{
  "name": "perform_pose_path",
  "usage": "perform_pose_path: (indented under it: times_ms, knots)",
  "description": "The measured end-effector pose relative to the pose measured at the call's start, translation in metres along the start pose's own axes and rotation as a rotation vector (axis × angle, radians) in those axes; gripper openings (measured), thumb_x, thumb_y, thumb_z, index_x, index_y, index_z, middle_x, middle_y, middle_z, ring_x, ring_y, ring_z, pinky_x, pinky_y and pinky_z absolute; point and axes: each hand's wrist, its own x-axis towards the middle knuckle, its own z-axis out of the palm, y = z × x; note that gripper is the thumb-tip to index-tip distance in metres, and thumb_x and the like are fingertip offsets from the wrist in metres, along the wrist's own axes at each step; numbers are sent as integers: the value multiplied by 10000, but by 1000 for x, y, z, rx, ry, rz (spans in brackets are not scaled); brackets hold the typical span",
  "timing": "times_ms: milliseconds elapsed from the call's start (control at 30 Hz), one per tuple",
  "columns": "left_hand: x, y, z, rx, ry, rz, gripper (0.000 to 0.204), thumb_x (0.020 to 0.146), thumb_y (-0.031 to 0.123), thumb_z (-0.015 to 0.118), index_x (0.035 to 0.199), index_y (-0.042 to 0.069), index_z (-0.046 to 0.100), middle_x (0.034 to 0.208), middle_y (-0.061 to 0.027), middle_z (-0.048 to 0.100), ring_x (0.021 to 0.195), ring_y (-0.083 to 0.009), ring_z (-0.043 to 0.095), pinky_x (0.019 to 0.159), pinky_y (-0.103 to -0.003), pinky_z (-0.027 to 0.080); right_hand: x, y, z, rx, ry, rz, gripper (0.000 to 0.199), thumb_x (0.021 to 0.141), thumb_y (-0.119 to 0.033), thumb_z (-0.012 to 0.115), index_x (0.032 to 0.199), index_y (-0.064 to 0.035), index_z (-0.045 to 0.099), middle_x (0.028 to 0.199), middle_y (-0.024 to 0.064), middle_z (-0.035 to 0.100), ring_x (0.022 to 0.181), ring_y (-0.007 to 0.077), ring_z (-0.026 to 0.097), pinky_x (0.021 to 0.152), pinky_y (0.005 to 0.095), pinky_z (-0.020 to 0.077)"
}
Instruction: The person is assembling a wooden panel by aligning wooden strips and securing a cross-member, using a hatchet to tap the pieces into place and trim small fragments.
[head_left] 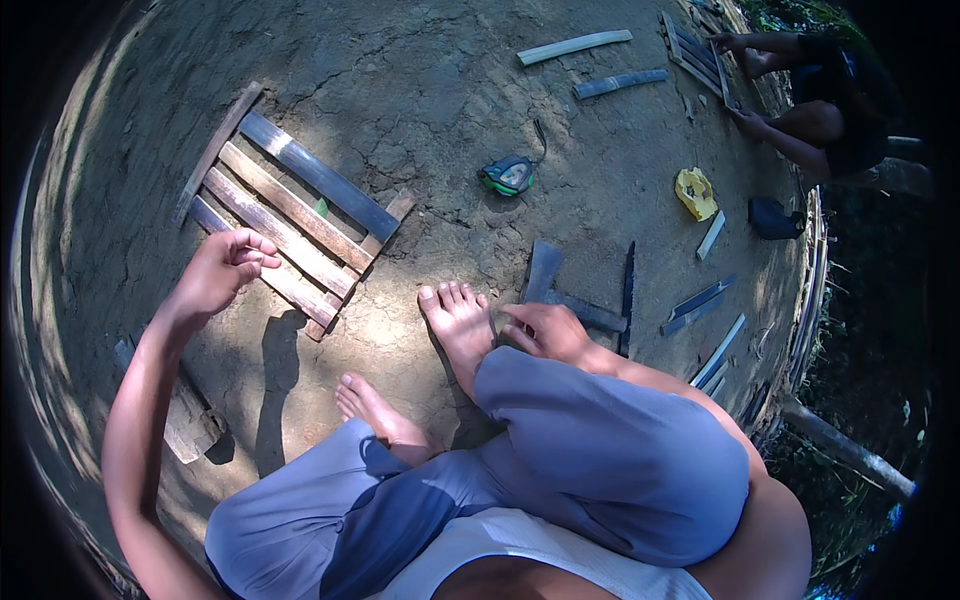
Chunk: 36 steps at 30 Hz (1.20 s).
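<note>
A weathered, squared wooden block [190, 420] lies on bare, cracked ground beside the left forearm, while the bare left hand [225, 270] hangs over the near edge of a four-slat frame of brown and grey wood [295, 206] – fingers half curled and drawn close to the thumb, though whether they pinch anything cannot be told. The frame lies flat, above and to the right of those fingertips, its slats slanting from upper left to lower right; the left hand is clearly the nearer. A green-and-grey rounded device with a dark strap [510, 176] sits beyond the feet. The right hand [548, 332], fingers loosely bent – their grip cannot be told – is just beside the right foot [462, 325] and a dark, flat metal blade [542, 270]. At far right, a co-worker's hands steady another slatted frame [694, 58].
</note>
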Motion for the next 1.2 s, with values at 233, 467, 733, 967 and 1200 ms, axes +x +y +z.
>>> perform_pose_path:
  times_ms: [233,467,733,967,1200]
  knots:
    - [52,29,32,-112,21,125,226,934,-4,720,1147,-57,672,939,-60,704,871,-137,705,823,-285,608,-65,97,-23,-368,447,136,370,898,-290,764,1175,-58,686,984,159,655,955,371,642,831,447,521]
    - [103,-16,81,-430,252,248,104,964,19,696,1058,-25,690,906,-72,725,798,-105,688,709,-251,565,-39,107,-25,-227,113,101,503,839,-385,818,1174,-37,677,1038,179,654,992,385,641,862,450,516]
    - [79,-52,138,-845,774,260,131,989,52,673,1098,-19,651,932,-86,688,838,-137,700,700,-251,572,102,11,-18,-206,290,-402,368,868,-242,798,1183,-80,698,1027,119,699,954,339,666,852,436,537]
    - [54,-99,166,-548,1091,-21,123,945,1,611,1030,41,691,904,-85,747,808,-163,751,727,-292,579,220,-70,29,-199,41,-720,462,834,-279,810,1281,-235,701,1097,41,675,1015,275,631,861,420,532]
    - [69,-71,142,-301,1176,60,197,915,97,582,975,46,762,820,-181,738,810,-329,740,732,-403,566,243,-81,35,-340,-59,-775,499,810,-338,811,1279,-208,701,1129,19,671,1058,254,601,926,423,509]
